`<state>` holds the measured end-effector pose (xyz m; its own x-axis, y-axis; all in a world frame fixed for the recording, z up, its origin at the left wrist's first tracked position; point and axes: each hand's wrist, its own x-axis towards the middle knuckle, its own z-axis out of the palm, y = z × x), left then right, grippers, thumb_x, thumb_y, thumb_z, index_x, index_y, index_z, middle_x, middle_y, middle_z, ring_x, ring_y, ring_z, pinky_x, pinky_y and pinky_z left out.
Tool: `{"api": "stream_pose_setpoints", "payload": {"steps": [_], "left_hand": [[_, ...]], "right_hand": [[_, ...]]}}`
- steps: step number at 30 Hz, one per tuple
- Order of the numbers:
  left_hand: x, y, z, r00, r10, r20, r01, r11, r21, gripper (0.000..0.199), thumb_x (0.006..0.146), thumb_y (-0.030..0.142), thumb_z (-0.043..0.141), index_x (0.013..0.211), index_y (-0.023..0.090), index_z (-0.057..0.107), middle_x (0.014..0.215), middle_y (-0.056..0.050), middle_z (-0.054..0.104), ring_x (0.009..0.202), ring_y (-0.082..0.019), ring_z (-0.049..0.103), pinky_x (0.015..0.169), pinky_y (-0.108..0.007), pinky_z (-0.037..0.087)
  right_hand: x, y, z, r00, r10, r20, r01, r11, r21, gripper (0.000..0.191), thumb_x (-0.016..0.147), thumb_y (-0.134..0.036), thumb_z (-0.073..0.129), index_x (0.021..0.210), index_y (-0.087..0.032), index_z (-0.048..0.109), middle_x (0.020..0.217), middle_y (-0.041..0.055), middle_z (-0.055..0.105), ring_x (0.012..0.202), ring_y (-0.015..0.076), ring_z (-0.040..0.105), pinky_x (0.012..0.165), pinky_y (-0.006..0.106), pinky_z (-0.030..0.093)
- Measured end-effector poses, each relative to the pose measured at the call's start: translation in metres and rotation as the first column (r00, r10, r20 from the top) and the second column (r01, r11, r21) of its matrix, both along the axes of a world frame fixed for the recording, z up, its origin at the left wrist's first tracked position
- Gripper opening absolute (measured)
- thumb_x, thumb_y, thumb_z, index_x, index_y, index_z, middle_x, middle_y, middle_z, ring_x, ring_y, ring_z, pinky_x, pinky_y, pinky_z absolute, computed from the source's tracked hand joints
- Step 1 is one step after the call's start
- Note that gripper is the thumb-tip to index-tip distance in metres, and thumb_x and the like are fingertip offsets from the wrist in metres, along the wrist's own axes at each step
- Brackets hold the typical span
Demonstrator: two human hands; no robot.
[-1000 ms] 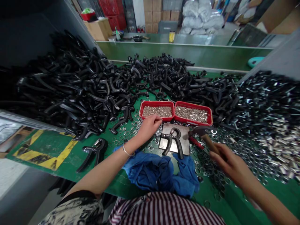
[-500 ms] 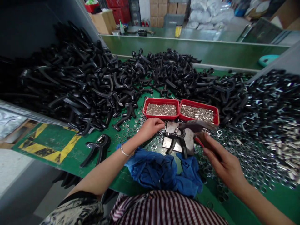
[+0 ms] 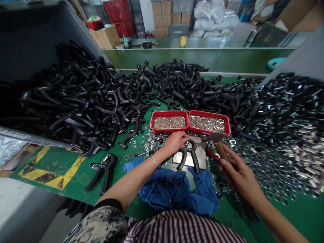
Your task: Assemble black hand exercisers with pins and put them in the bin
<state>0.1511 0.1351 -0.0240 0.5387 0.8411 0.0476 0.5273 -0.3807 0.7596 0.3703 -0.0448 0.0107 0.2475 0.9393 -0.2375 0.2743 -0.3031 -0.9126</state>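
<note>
My right hand [image 3: 239, 170] is wrapped round the wooden handle of a hammer [image 3: 214, 137], its dark head above the right side of a metal plate [image 3: 202, 162]. Beside those fingers shows a red-handled tool [image 3: 212, 154]; whether I grip it too, I cannot tell. On the plate lies a black spring clamp [image 3: 194, 157], legs toward me. My left hand [image 3: 176, 141] is at the clamp's top end with thumb and fingers pinched; what they hold is hidden. Just beyond are two red trays, one with tiny metal pieces [image 3: 169, 122], one with small pins [image 3: 207, 124].
A blue cloth [image 3: 167, 189] lies in front of the plate. Another black clamp [image 3: 102, 172] rests at left. Black clamp parts [image 3: 106, 98] are heaped behind and left. Loose metal rings [image 3: 263, 179] and silver sleeves [image 3: 308, 158] spread at right.
My left hand has moved right, onto the clamp's top end. The hammer has tilted in my right hand, its wooden handle now showing. The whole view has shifted slightly.
</note>
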Motion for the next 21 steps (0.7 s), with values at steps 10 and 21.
{"api": "stream_pose_setpoints", "payload": {"steps": [10,21], "left_hand": [[0.004,-0.006,-0.005,0.982,-0.015,-0.186,0.056,0.974,0.221,0.016,0.094,0.022,0.055,0.091,0.014,0.068,0.094,-0.008,0.071,0.092,-0.022,0.065,0.087,-0.034,0.049],[0.007,-0.007,-0.009,0.99,0.015,-0.137,0.014,0.979,0.205,0.012,0.093,0.024,0.057,0.09,0.016,0.066,0.095,-0.005,0.071,0.09,-0.021,0.065,0.082,-0.031,0.048]], "right_hand": [[0.001,0.005,-0.017,0.996,0.072,-0.049,-0.074,0.996,-0.046,0.066,0.09,-0.05,0.06,0.15,-0.034,0.039,0.079,0.001,0.067,0.043,0.011,0.043,0.035,0.022,0.033],[0.001,0.006,-0.009,0.996,0.071,-0.062,-0.074,0.996,-0.043,0.065,0.091,-0.049,0.059,0.151,-0.034,0.038,0.08,0.0003,0.066,0.044,0.0101,0.045,0.035,0.021,0.036]]}}
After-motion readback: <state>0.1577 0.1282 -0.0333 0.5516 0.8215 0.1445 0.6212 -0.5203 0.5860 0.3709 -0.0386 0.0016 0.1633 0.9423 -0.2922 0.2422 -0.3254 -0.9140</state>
